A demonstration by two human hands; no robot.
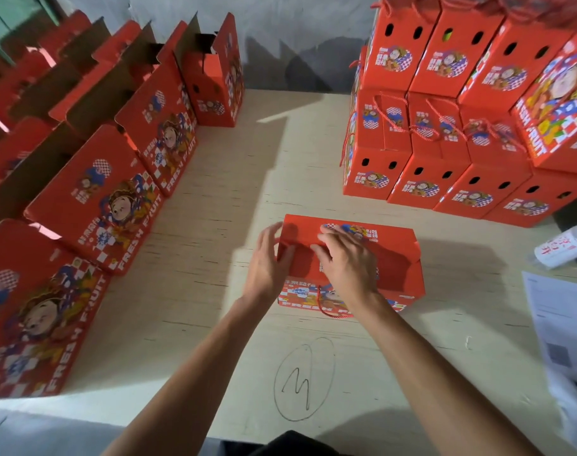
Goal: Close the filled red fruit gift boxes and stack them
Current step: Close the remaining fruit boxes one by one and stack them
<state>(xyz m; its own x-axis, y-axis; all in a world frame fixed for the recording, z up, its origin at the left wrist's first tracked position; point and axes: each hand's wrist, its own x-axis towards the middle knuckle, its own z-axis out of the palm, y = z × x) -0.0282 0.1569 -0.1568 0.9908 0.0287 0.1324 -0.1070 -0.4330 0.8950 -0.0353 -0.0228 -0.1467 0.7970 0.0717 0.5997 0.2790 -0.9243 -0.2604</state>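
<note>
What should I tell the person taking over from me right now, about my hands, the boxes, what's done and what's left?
Left hand: fingers on the left end of the red box at the table's middle.
Right hand: flat on the box's top flaps, pressing them down.
Box: flaps folded over, its cord handle hanging down the near face; not yet stacked.
Done: closed boxes stand in a stack at the far right, two tiers showing.
Left: finish closing this box and add it to the stack, then the row of open boxes along the left. Whether those are filled cannot be seen.
</note>
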